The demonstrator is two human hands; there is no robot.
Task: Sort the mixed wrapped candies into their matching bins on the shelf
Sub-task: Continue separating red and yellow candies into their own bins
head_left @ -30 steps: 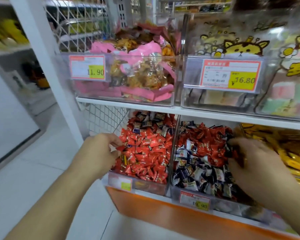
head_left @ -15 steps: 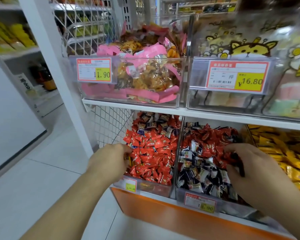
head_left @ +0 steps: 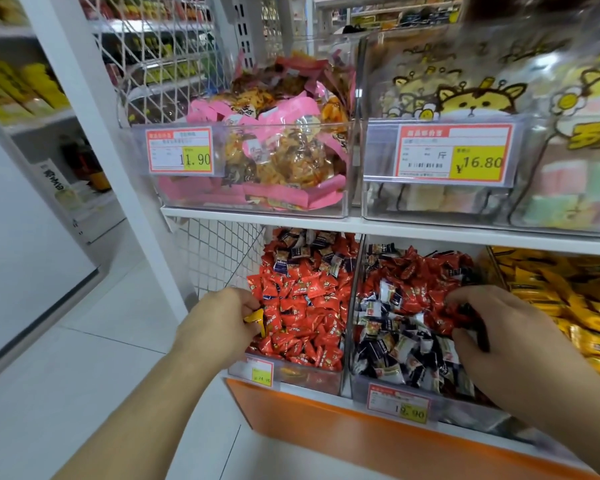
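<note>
Candies everywhere, red and dark mixed across both lower bins. Left hand (head_left: 222, 320) pinching a yellow candy (head_left: 255, 318) beside the red bin (head_left: 291, 370); right hand (head_left: 499, 334) curled round red candies (head_left: 459, 315) in the middle bin (head_left: 465, 408). Light, crinkly, probably slippery; best pinched by twisted wrapper ends.

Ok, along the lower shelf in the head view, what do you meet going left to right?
Left hand pinching a yellow candy → bin of mostly red candies → bin of mixed red and dark-and-white candies → right hand gripping candies there → bin of yellow candies.
</note>
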